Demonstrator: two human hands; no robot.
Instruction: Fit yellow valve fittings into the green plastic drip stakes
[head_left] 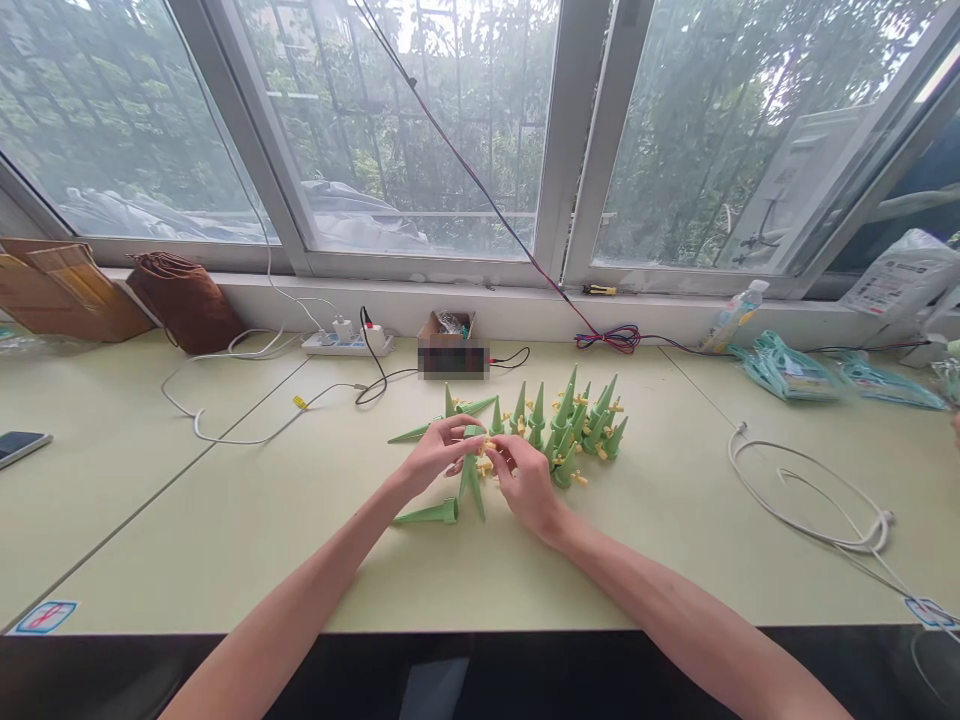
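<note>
Around a green plastic watering spike [469, 475] my left hand [435, 452] is closed, its point angled down over the table. My right hand [531, 488] pinches a small yellow valve [487, 447] at the spike's wide end; whether it is fully seated is hidden by the fingers. Just left of the hands lies a loose green spike [427, 513] with its open end facing right. Several more green spikes [564, 430] with yellow valves stand in a cluster to the right, points up. Behind my left hand another spike [411, 434] lies flat.
Toward the window stand a small open box [431, 325], a power strip [349, 343] and a brown bag [184, 298]. White cable coils [810, 535] lie at right, near teal plastic packages [787, 368] and a bottle [735, 318]. A phone [22, 448] rests far left.
</note>
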